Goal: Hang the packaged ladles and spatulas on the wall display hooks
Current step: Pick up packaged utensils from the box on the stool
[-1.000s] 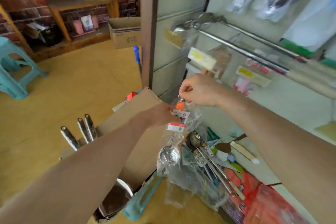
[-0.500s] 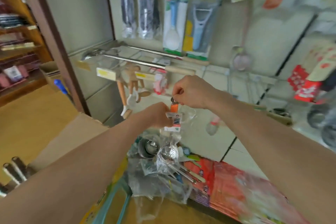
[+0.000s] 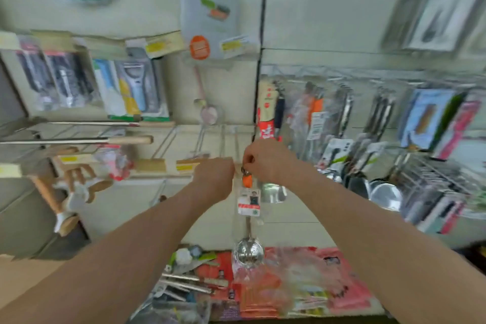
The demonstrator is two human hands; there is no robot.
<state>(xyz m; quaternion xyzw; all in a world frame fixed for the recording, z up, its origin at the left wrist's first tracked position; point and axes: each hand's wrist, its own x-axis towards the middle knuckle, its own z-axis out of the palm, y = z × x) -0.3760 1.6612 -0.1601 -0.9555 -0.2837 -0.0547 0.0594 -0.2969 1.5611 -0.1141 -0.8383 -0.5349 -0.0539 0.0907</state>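
Observation:
A packaged ladle in a clear bag hangs straight down, with an orange handle tip and a white label card under my hands. My right hand pinches its top loop. My left hand is closed beside it, at the front end of a bare metal wall hook. Whether the left hand grips the bag or the hook is hidden. More loose packaged utensils lie piled on the shelf below.
Wall hooks on the left carry peelers and wooden-handled tools. A wire rack on the right is crowded with packaged utensils. Red plastic bags cover the shelf under the ladle.
The view has swung up and right from the floor to the wall display. Both hands have lifted the packaged ladle from the pile up to the empty hook.

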